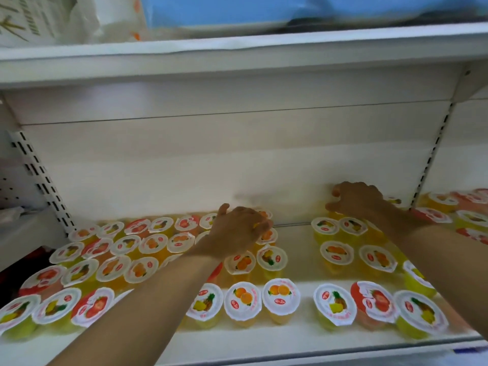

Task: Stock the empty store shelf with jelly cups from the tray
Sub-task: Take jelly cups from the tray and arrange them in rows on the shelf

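Currently: shelf (298, 336) mostly stocked w/ jelly cups (243, 299); L hand (237, 233) and R hand (356, 199) each curled on a back-row cup—set upright, snug vs. neighbours, fill centre gap; tray unseen.

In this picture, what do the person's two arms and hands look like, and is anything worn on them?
Both arms are bare as far as the picture shows: no sleeves, gloves, watch, bracelet or rings can be seen. The left hand and the right hand are slightly blurred, so small details such as the nails cannot be made out.
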Demonstrator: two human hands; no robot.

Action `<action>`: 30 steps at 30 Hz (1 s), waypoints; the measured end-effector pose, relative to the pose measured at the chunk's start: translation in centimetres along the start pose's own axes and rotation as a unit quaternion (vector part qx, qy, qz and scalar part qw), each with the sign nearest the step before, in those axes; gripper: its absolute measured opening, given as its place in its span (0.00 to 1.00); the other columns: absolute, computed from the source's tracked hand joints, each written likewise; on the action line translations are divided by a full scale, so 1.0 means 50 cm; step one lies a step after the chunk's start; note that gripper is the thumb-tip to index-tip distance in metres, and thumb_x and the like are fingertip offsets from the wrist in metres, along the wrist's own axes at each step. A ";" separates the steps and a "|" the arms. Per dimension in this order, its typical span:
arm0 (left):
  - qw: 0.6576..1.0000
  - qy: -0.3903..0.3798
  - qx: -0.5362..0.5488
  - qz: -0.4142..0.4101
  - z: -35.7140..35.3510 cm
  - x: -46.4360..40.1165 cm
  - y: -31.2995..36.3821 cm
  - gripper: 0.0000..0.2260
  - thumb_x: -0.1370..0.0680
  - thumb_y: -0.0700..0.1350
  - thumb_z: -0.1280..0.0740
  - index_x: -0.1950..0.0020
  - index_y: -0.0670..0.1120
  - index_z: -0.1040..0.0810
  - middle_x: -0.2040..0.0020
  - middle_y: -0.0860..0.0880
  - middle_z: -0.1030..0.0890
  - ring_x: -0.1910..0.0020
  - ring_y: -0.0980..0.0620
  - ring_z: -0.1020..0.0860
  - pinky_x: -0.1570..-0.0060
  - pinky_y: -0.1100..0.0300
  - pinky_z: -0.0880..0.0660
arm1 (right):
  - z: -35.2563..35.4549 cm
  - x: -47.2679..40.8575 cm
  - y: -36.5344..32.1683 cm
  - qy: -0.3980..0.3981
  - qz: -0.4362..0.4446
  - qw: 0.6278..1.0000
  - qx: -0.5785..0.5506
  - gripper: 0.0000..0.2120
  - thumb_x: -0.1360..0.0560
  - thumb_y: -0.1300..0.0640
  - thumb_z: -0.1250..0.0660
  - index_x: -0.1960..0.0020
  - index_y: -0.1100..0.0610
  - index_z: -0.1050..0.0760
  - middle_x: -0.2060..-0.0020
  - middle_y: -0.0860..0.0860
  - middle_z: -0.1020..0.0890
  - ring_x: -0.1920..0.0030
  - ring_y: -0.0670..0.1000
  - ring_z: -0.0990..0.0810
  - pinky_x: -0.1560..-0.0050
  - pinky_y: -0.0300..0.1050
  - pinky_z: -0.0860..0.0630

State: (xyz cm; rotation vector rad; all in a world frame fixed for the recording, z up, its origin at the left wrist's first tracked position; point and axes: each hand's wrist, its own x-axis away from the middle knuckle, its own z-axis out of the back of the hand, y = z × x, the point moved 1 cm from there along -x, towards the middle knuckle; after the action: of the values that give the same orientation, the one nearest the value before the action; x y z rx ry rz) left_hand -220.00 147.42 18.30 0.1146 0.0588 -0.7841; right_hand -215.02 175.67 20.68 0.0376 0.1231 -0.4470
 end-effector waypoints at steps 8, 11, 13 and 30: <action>1.000 -0.001 -0.003 -0.006 -0.006 -0.006 -0.007 0.22 0.18 0.59 0.54 0.30 0.56 0.30 0.30 0.56 0.28 0.29 0.54 0.34 0.28 0.48 0.50 | -0.002 0.000 -0.022 -0.015 -0.006 0.996 -0.089 0.21 0.32 0.46 0.28 0.42 0.52 0.24 0.49 0.51 0.20 0.52 0.54 0.21 0.54 0.44 0.27; 1.000 0.004 0.026 0.000 -0.007 -0.012 -0.010 0.21 0.17 0.58 0.53 0.33 0.54 0.27 0.32 0.54 0.26 0.33 0.53 0.30 0.29 0.49 0.47 | -0.006 -0.001 -0.066 -0.018 0.041 0.993 -0.106 0.21 0.33 0.45 0.29 0.41 0.49 0.23 0.46 0.49 0.21 0.49 0.53 0.21 0.52 0.44 0.27; 0.999 0.013 0.050 0.010 -0.006 -0.017 -0.007 0.21 0.17 0.57 0.53 0.36 0.52 0.25 0.37 0.53 0.23 0.38 0.52 0.27 0.31 0.49 0.43 | -0.003 0.002 -0.101 -0.016 0.077 0.989 -0.122 0.20 0.32 0.46 0.29 0.41 0.49 0.23 0.45 0.48 0.21 0.47 0.53 0.21 0.49 0.45 0.26; 0.992 0.055 0.115 0.009 0.014 0.012 0.012 0.17 0.18 0.56 0.45 0.32 0.56 0.27 0.32 0.56 0.27 0.33 0.53 0.30 0.29 0.46 0.42 | -0.031 0.017 -0.169 -0.036 0.187 0.962 -0.196 0.21 0.30 0.49 0.27 0.38 0.52 0.23 0.41 0.49 0.21 0.44 0.50 0.22 0.45 0.42 0.28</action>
State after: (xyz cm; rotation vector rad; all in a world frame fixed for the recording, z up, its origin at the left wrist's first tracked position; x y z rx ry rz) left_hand -219.17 147.32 18.99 0.3770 0.0717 -0.7652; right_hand -218.07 167.80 18.96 -0.3408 0.1280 -0.0394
